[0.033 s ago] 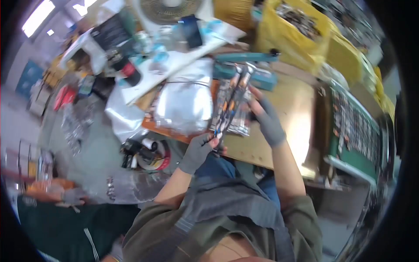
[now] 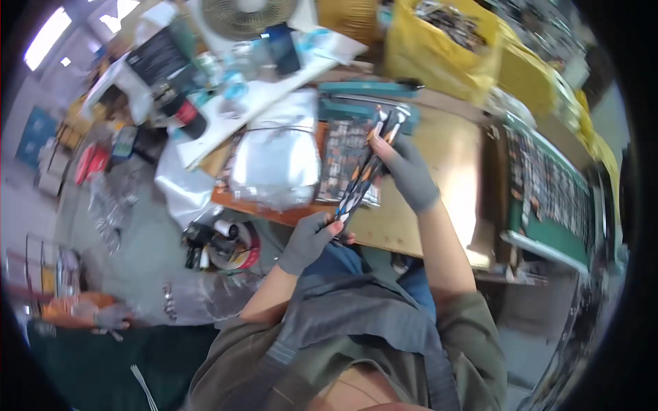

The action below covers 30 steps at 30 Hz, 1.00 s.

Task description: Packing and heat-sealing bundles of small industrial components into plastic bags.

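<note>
"Where were the patterned strips [image 2: 358, 183]?"
"Slanting between both hands, over the near side of the bench [image 2: 442, 164]."
"And each grip?"
"The left hand [image 2: 308, 241] clasped their lower end; the right hand [image 2: 411, 175] held them near the top, thumb across the front."

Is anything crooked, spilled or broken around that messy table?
The white board looks askew, slanting beside the shiny silvery stack with clutter on it. Crumpled clear plastic lies loose at the left, like litter. I see no spill. The slim packets in the left hand and right hand show no clear damage.
</note>
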Tool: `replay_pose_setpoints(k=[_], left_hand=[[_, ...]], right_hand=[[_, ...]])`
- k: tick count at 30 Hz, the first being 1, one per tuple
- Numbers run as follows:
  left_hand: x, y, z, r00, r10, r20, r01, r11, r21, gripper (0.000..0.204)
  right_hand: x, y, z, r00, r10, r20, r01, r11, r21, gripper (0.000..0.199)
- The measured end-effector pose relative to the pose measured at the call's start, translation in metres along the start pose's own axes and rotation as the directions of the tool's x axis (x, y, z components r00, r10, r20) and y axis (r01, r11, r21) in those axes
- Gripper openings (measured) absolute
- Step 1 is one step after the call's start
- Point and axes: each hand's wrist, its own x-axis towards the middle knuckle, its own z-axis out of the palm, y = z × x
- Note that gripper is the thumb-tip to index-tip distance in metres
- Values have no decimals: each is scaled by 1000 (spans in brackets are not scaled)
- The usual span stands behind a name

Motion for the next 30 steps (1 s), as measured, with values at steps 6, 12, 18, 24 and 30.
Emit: replay_pose_setpoints(k=[6, 12, 18, 24, 30], left_hand=[[9, 34, 68, 976, -183, 116, 196, 975, -109, 20], [14, 24, 101, 996, -31, 84, 27, 998, 53, 26], [16, 36, 109, 856, -221, 467, 396, 862, -317, 28], [18, 29, 105, 890, -262, 373, 323, 940, -111, 27], [15, 33, 108, 904, -283, 320, 317, 946, -60, 29]], right_hand=[[-44, -16, -34, 992, -86, -91, 63, 971, -231, 30], [-88, -40, -76, 918, -278, -282, 132, 886, -444, 27], [-123, 34, -67, 988, 101, 120, -112, 990, 91, 22], [-129, -11, -86, 919, -87, -383, 42, 991, -125, 23], [-117, -56, -100, 851, -281, -443, 101, 917, -387, 18]])
